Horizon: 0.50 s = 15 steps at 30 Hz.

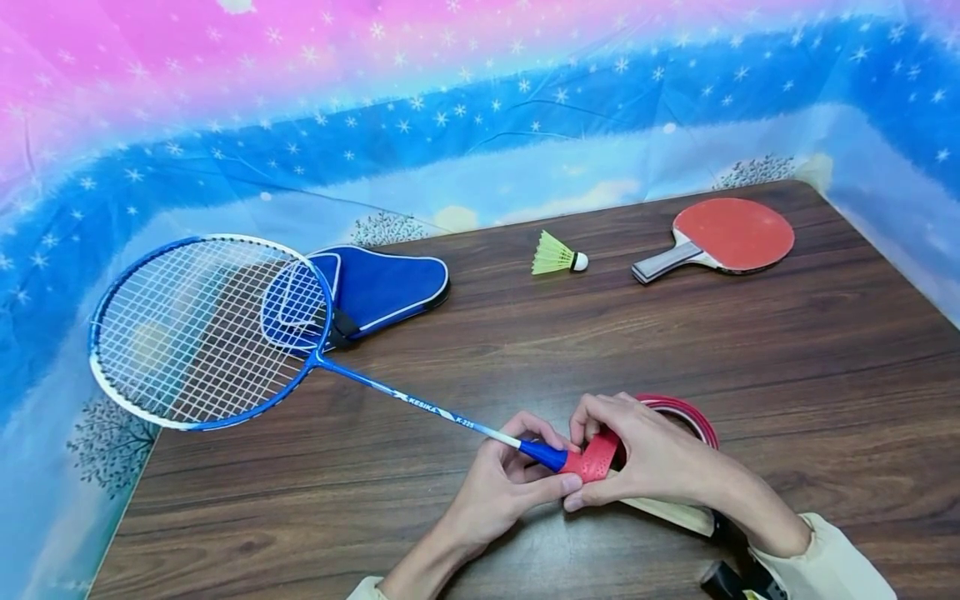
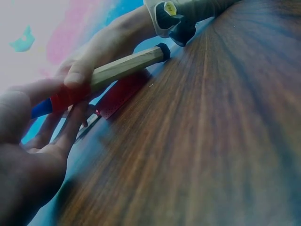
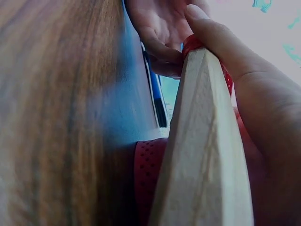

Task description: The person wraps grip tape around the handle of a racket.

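Observation:
A blue and white badminton racket (image 1: pixel 423 406) slants over the table, its strung head at the left. My left hand (image 1: pixel 498 492) grips it around the blue cone at the top of the handle. The handle (image 3: pixel 202 117) is bare pale wood with a black end cap (image 2: pixel 164 52). Perforated red grip tape (image 1: pixel 597 457) wraps the handle's top, where both thumbs meet. Between thumb and fingers, my right hand (image 1: pixel 652 454) pinches this tape. The rest of the strip curves in a loop (image 1: pixel 697 419) behind the right hand and down toward the table.
A blue zippered case (image 1: pixel 397 287) lies partly behind the racket's strings. Farther back are a yellow shuttlecock (image 1: pixel 553 255) and a red table tennis paddle (image 1: pixel 735 233). The wooden table (image 1: pixel 787 400) meets a patterned cloth backdrop (image 1: pixel 480 108).

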Each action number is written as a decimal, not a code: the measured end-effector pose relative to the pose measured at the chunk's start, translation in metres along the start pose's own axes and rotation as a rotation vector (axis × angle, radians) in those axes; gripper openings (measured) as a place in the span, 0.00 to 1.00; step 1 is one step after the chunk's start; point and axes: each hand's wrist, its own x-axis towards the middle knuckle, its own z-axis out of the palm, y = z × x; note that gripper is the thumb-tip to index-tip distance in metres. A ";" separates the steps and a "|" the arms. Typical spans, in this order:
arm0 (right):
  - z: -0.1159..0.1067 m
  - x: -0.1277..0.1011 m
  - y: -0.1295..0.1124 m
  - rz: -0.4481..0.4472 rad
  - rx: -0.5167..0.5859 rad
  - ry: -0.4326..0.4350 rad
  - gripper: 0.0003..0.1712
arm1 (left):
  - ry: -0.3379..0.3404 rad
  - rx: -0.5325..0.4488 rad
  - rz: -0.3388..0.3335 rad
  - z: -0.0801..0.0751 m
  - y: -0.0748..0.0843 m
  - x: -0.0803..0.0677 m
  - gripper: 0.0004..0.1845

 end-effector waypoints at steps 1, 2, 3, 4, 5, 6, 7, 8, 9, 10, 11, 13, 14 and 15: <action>0.000 0.000 0.000 0.004 -0.005 0.000 0.30 | 0.003 0.002 0.003 0.000 0.000 0.000 0.18; 0.000 0.000 0.000 0.005 -0.007 0.000 0.30 | 0.006 0.005 0.004 0.000 0.000 0.000 0.18; 0.000 0.000 0.000 0.004 -0.010 0.001 0.31 | 0.009 0.008 0.005 0.000 0.000 0.000 0.18; 0.000 0.000 0.000 -0.006 -0.011 0.004 0.30 | 0.012 0.011 0.004 0.000 0.000 0.000 0.18; 0.000 0.000 0.000 -0.021 -0.014 0.009 0.30 | 0.016 0.014 0.004 0.001 0.001 0.000 0.18; 0.000 0.000 0.001 -0.040 -0.019 0.015 0.30 | 0.019 0.018 0.005 0.001 0.001 0.000 0.18; 0.000 0.001 0.001 -0.062 -0.024 0.021 0.29 | 0.022 0.023 0.005 0.001 0.001 0.000 0.17; 0.000 0.001 0.001 -0.083 -0.029 0.027 0.28 | 0.025 0.027 0.006 0.001 0.001 0.000 0.17; -0.001 0.001 0.002 -0.105 -0.035 0.035 0.28 | 0.027 0.030 0.007 0.001 0.001 0.000 0.17; -0.001 0.002 0.002 -0.125 -0.038 0.040 0.27 | 0.029 0.033 0.008 0.001 0.001 0.000 0.17; -0.002 0.002 0.002 -0.144 -0.033 0.042 0.27 | 0.031 0.036 0.010 0.001 0.002 0.000 0.17; -0.004 0.002 0.002 -0.161 -0.011 0.044 0.25 | 0.036 0.037 0.013 0.001 0.002 0.000 0.17; -0.005 0.002 0.002 -0.169 0.012 0.041 0.24 | 0.037 0.032 0.008 0.001 0.002 0.000 0.17; -0.007 0.002 0.002 -0.179 0.038 0.038 0.22 | 0.040 0.028 0.003 0.001 0.003 0.000 0.17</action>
